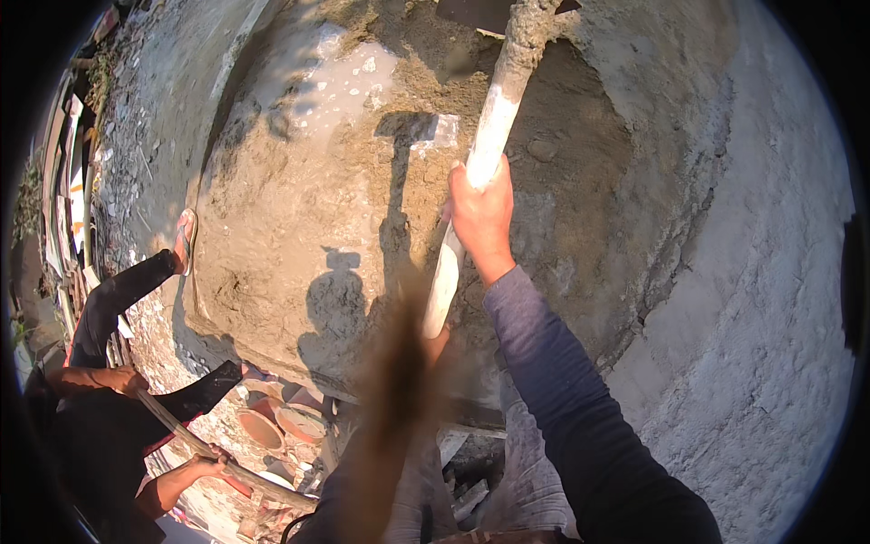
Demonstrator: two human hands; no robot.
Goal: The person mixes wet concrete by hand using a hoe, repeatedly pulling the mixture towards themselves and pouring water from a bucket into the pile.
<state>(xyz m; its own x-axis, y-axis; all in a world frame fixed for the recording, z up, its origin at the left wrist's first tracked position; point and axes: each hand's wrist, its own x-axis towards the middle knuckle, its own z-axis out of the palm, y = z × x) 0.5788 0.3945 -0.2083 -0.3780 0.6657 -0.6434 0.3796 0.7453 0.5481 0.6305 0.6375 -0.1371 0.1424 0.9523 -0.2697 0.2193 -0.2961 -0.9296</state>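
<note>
My right hand [483,213] is wrapped round the pale wooden handle of a hoe [494,122], about midway along what shows. Lower on the same handle is my left hand [438,344], gripping it and mostly hidden behind a blurred brown shape close to the camera, seemingly the handle's butt end. Mud cakes the upper part of the handle. At the top edge the dark metal blade [467,13] shows only in part, over wet grey-brown mortar [290,208]. My shadow and the hoe's fall across the mix.
To the left, a co-worker in dark clothes [100,435] grips another wooden handle [195,442]; one sandalled foot [186,238] rests at the mix's edge. Terracotta-coloured pans [263,428] lie below that edge. A rough grey slope [734,363] rises on the right.
</note>
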